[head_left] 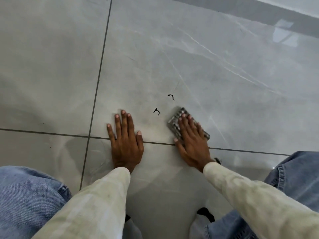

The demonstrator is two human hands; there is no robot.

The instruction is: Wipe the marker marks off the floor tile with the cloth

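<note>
Cloth [174, 120] was pinned flat under the right hand [191, 140], fingers spread and pressing down on it rather than curled round it, so it was a flat press, not a pinch. That patterned grey rag lay with its long axis running diagonally, from its far-left corner down toward the near right, and it sat on the big grey floor tile [215, 69] just beyond the grout line [241, 151]. Both marker marks lay up and to the left of it: the nearer mark [156, 111] just beside the cloth's left edge, the farther mark [171, 97] a little beyond its top corner, neither touched by the fabric. The right hand was plainly the nearer one for the job. The left hand [125, 140] was planted open, palm down, empty, on the same tile across the grout line, well left of the nearer mark, so it read as a brace. Nothing stood between cloth and marks; a short push forward and left looked enough. Denim knees [25, 195] framed the near edge, clear of the path
</note>
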